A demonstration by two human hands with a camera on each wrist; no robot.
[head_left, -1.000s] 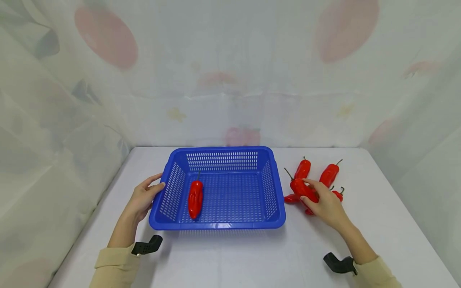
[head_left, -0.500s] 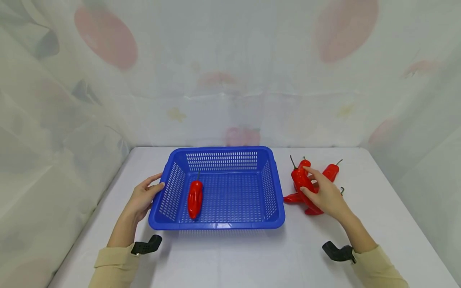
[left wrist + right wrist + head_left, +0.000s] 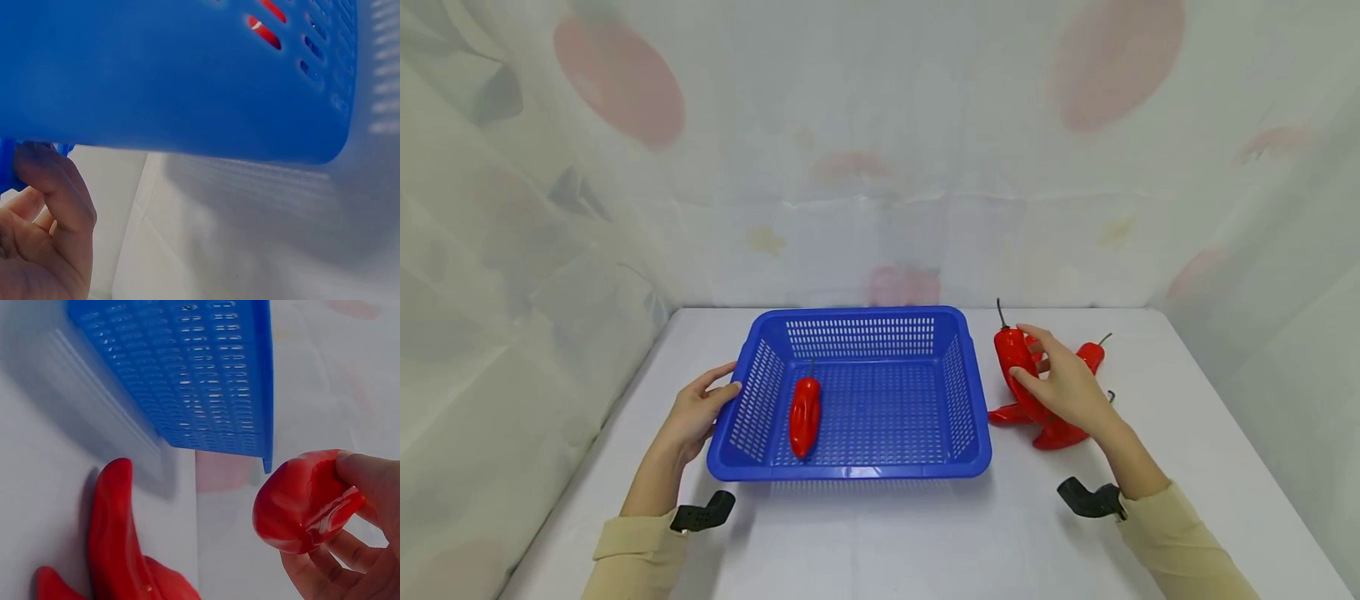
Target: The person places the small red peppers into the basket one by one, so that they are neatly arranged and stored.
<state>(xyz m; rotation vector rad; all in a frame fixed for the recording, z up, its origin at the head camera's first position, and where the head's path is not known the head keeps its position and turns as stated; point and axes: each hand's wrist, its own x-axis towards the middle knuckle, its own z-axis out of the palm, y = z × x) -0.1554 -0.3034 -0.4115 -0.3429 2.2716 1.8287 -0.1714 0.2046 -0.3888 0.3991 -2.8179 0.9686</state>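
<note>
My left hand point(image 3: 696, 414) grips the left rim of a blue perforated plastic basket point(image 3: 850, 472); in the left wrist view the fingers point(image 3: 69, 200) curl at the rim. One red chili pepper point(image 3: 806, 417) lies inside, near the basket's left wall. To the basket's right, my right hand point(image 3: 1070, 385) pinches another red pepper point(image 3: 1015, 358) between thumb and fingers, its stem pointing up and away. The right wrist view shows this held pepper point(image 3: 306, 503) raised above the table, beside the basket wall point(image 3: 187, 369).
Several more red peppers point(image 3: 1060, 435) lie in a loose pile beneath and around the right hand. The white table point(image 3: 865, 542) backs onto a hanging patterned curtain point(image 3: 865, 167), with more curtain on both sides.
My right hand has lifted the pepper off the pile, moving it up, away from me and slightly left, and its stem now points more upright. The left hand and basket stay nearly still.
</note>
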